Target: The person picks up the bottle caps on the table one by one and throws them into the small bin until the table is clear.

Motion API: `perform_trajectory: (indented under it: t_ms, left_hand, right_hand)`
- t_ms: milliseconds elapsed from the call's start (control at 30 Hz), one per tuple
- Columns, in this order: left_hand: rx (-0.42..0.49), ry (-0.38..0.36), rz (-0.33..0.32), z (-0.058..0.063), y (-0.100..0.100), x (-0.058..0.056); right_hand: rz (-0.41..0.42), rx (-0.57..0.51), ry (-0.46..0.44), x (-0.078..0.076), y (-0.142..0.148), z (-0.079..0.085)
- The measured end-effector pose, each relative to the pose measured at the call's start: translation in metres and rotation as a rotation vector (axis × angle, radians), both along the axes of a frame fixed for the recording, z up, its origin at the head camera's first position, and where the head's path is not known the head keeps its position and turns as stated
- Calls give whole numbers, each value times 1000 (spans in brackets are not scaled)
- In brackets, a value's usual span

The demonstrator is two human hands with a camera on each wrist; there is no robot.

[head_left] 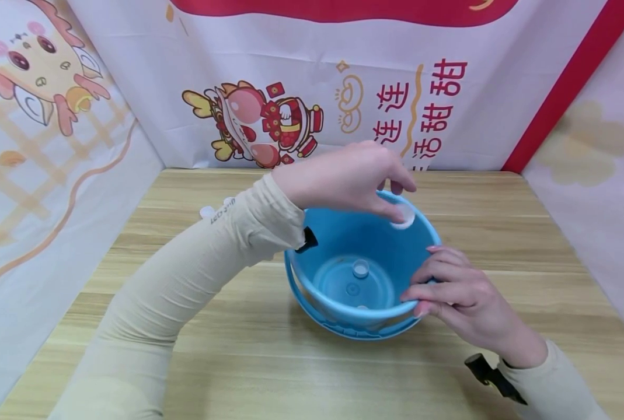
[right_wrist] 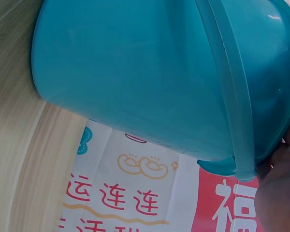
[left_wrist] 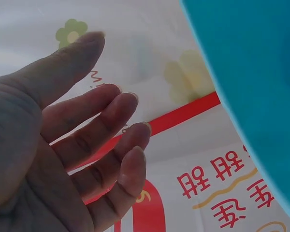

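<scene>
A blue bucket (head_left: 338, 294) stands on the wooden table. My left hand (head_left: 351, 175) reaches over its far rim. In the left wrist view that hand (left_wrist: 82, 140) has thumb and fingers apart with nothing between them. Just below its fingertips in the head view, a white round cap (head_left: 405, 216) appears over the bucket's inside; whether it touches the thumb is unclear. With its fingers over the rim, my right hand (head_left: 459, 294) grips the bucket's right side. A small round cap (head_left: 361, 268) lies on the bucket floor, and another white piece (head_left: 362, 307) shows partly behind the near rim.
Left of the bucket, a white cap (head_left: 206, 212) and another white piece (head_left: 229, 201) lie on the table (head_left: 238, 361), near my left sleeve. Printed cloth (head_left: 301, 52) hangs along the back and sides. The bucket's handle (head_left: 364, 334) rests down at the near side.
</scene>
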State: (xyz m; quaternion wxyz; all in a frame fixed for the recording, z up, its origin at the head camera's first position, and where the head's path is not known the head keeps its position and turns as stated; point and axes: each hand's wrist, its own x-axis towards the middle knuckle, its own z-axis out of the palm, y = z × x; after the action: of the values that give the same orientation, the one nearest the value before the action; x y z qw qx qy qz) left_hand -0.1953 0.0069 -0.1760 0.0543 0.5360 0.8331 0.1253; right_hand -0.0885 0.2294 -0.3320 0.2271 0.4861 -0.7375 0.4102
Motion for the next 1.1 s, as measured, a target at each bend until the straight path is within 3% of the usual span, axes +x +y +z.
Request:
perform_trajectory:
  t_ms: [167, 433, 567, 833, 1100]
  left_hand:
    - [-44, 4, 20, 0, -3, 2]
    - [24, 18, 10, 5, -15, 4]
    - [45, 25, 45, 6, -26, 3]
    - [66, 23, 131, 3, -58, -1]
    - [118, 47, 229, -6, -106, -5]
  right_hand:
    - [-5, 4, 0, 0, 0, 0]
    - [-11, 3, -10, 1, 1, 0]
    - [-15, 4, -11, 1, 1, 0]
    - [-17, 7, -1, 1, 0, 0]
    - [-18, 8, 5, 0, -1, 1]
